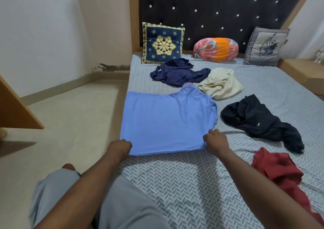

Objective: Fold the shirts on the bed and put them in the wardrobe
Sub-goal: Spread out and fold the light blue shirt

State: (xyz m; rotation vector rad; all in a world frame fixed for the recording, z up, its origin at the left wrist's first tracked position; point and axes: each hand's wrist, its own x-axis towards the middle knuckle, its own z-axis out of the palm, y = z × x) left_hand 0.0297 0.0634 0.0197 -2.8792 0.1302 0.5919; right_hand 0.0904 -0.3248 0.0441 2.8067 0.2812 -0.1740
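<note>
Smooth light blue shirt (166,120) laid flat at mattress (175,176) left edge; near hem corners gripped by left hand (121,147), right hand (216,141).

Sheet (175,176): grey-white chevrons. Blue shirt (168,121), navy shirt (177,74), cream shirt (220,83), red shirt (277,169). The darkest shirt (254,120) looks black.

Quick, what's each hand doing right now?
Left hand: grips the near edge of the blue shirt.
Right hand: grips that same edge.
</note>
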